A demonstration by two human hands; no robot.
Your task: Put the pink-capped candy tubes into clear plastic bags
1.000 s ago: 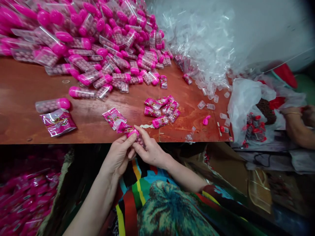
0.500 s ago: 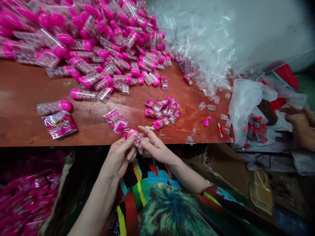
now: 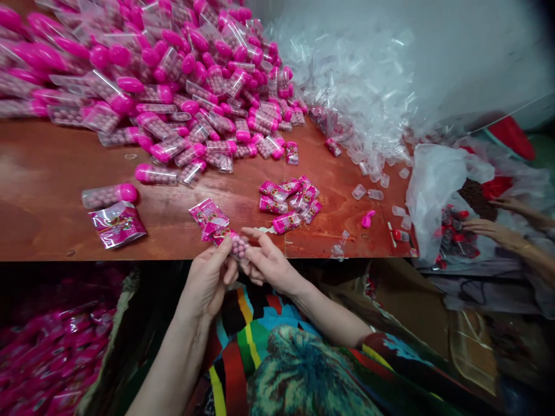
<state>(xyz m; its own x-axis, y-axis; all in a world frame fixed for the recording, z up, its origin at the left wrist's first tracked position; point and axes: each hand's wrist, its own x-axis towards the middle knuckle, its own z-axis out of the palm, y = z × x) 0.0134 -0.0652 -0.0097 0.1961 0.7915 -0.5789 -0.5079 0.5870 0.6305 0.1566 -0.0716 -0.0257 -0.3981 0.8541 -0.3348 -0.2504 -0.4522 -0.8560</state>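
Note:
Just over the table's front edge, a small clear bottle of pink candy balls [image 3: 239,247] is held between my two hands. My left hand [image 3: 211,276] pinches its left end, where a printed pink wrapper [image 3: 220,236] covers part of it. At the other end, the fingers of my right hand [image 3: 271,263] close on the clear plastic, with the forefinger stretched out. Flat printed pink wrappers [image 3: 208,215] lie on the table right behind my left hand. A small heap of wrapped bottles [image 3: 288,199] sits beyond my right hand.
A big pile of pink-capped candy bottles [image 3: 173,98] covers the back left. Clear plastic pieces [image 3: 351,86] are heaped at the back right. A capped bottle [image 3: 108,196] and a pink packet [image 3: 118,224] lie left. Another person's hand [image 3: 489,229] reaches over a bag of red-capped containers [image 3: 453,237].
The view has shifted, so things on the table appear slightly farther right and lower. My hands still hold the bottle. The other person's hands have reached left over the bag.

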